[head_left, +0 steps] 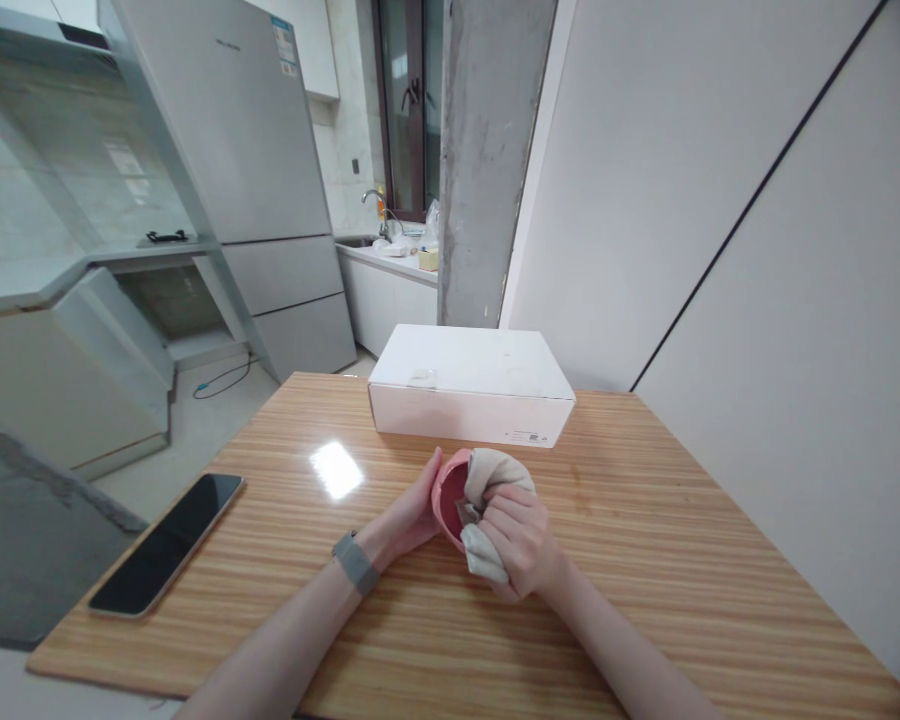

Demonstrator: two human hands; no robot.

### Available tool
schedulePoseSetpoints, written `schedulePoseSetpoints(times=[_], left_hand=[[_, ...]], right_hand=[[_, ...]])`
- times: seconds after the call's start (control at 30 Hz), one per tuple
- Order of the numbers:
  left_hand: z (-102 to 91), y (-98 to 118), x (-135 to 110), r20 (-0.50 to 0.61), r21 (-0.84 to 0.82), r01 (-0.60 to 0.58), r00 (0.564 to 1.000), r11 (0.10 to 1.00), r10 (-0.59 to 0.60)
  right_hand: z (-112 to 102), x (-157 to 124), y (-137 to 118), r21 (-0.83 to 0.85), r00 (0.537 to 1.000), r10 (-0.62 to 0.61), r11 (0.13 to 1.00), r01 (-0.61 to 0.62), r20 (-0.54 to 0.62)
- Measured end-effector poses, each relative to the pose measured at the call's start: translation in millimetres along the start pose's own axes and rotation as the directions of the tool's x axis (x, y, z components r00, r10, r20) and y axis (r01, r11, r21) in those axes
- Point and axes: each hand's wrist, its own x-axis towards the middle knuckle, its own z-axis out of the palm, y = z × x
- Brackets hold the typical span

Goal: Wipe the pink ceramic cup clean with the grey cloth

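Your L hand [411,512] is clamped on the pink cup [450,508] from its left side, thumb up by the rim; the other fingers are mostly hidden behind it. Your R hand [521,540] is closed in a fist on the beige cloth [501,468], part of it tucked into the cup's mouth, the rest bunched over the rim & hanging below your fist. Cup's tilted, opening facing back twd you & a bit L. It's abt mid-table, btwn the L & R edges of the table [667,540], just on your side of the white box [471,362]; can't tell if its base touches the wood. Box sits lengthwise along the far edge, roughly centered, w/ a printed label low on its front, R end. Phone [169,545] lies screen-up along the L edge, nr the near L corner, well apart from your hands. Gray wristband [355,563] is on your L wrist. Fridge [247,130] stands past the far L corner.
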Motion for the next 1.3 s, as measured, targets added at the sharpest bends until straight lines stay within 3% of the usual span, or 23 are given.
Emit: schedulePoseSetpoints(times=[0.23, 0.43, 0.7, 1.07, 1.3], left_hand=[[-7.5, -4.5, 3.9, -0.200, 0.042, -0.075, 0.976, 0.996, 0.082], [-4.2, -7.0, 7.9, -0.270, 0.013, -0.145, 0.952, 0.989, 0.144], [5.1, -0.3, 2.8, -0.204, -0.018, -0.149, 0.969, 0.989, 0.142], [8.4, -0.6, 2.0, -0.133, 0.071, -0.064, 0.988, 0.995, 0.073], [0.0, -9.4, 5.4, -0.235, 0.129, -0.165, 0.953, 0.978, 0.192]], right_hand=[[-4.3, 2.4, 10.8, 0.098, 0.992, 0.115, 0.989, -0.111, -0.042], [-1.8, 4.9, 18.2, 0.114, 0.983, 0.175, 0.979, -0.167, -0.059], [5.8, 1.9, 13.9, 0.058, 0.971, 0.211, 0.977, -0.205, -0.117], [-5.4, -3.0, 16.7, 0.159, 0.984, 0.172, 0.974, -0.162, -0.050], [-3.2, -1.1, 16.8, 0.184, 0.983, 0.181, 0.968, -0.171, -0.039]])
